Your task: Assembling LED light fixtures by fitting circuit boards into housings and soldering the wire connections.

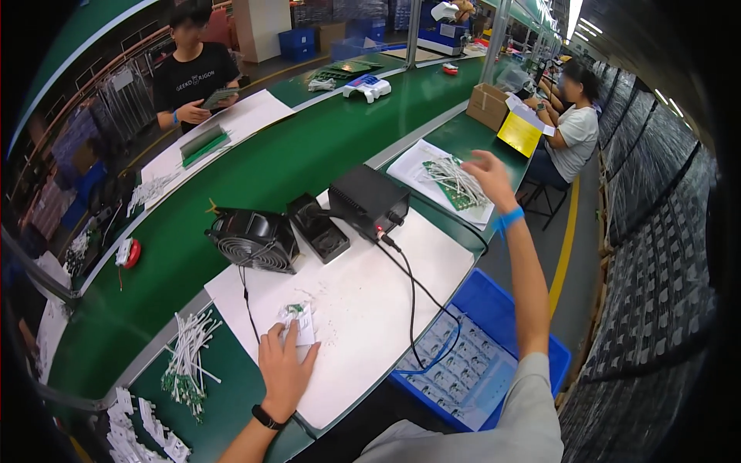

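Note:
On the white work sheet (363,309), my left hand (282,369) rests over a small white plastic part (306,330) with a bit of green circuit board (295,309) at its far end. Its fingers and thumb hold the part against the sheet. My right hand (492,179) is stretched out to the far right, fingers bent and apart, with nothing visible in them. Just beside it, white wires (455,179) lie in a pile over a green circuit board (465,202) on white paper.
Beyond my left hand stand a black fan (255,241), a black soldering-iron stand (318,230) and a black power unit (369,199) with trailing cords. More white wires (190,347) and white plastic parts (131,428) lie left. A blue bin (557,363) holds several parts. Two people work nearby.

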Action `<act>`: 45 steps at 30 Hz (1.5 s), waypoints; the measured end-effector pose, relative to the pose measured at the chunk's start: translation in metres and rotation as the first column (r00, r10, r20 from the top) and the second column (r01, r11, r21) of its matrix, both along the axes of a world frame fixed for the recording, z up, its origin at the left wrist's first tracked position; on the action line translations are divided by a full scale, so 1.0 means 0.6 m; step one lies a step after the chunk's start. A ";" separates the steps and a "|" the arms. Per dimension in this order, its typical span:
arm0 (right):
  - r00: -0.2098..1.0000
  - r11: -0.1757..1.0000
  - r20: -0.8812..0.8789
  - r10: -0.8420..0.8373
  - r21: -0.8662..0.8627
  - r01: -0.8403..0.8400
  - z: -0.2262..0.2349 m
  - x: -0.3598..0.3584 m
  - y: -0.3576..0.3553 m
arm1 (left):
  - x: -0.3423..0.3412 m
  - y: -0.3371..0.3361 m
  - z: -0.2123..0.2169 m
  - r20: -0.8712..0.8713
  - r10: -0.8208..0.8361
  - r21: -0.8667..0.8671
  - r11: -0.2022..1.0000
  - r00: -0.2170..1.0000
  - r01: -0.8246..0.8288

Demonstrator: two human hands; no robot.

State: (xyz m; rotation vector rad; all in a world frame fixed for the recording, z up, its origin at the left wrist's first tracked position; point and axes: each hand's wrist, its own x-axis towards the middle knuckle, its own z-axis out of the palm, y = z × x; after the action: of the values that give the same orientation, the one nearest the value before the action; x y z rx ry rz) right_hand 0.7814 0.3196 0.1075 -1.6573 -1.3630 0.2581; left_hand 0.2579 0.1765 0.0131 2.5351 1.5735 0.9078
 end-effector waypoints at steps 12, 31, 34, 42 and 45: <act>0.847 0.738 0.528 -0.070 -0.543 0.400 -0.144 0.059 0.153 | -0.012 0.005 0.007 -0.010 0.005 -0.019 1.000 1.000 -0.005; 0.819 0.940 0.574 -0.002 -0.278 0.198 0.030 -0.055 0.262 | -0.025 0.009 0.009 0.055 -0.006 -0.025 1.000 0.998 0.008; 0.844 0.978 0.532 0.075 -0.205 0.042 0.103 -0.154 0.286 | -0.034 0.003 0.004 0.055 -0.004 -0.025 1.000 0.999 0.006; 0.879 0.963 0.394 0.270 -0.104 -0.249 0.306 -0.358 0.162 | -0.038 0.001 -0.007 0.088 -0.021 0.030 0.999 0.996 0.019; 0.861 0.945 0.390 0.326 -0.147 -0.291 0.349 -0.394 0.115 | -0.042 -0.002 -0.016 0.079 -0.040 0.030 0.999 0.996 0.037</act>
State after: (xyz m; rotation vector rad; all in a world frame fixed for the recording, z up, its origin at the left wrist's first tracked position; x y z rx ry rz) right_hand 0.5450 0.3886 0.3168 -1.6107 -1.9685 0.1554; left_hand 0.2325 0.1751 0.0037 2.5048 1.4956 1.0196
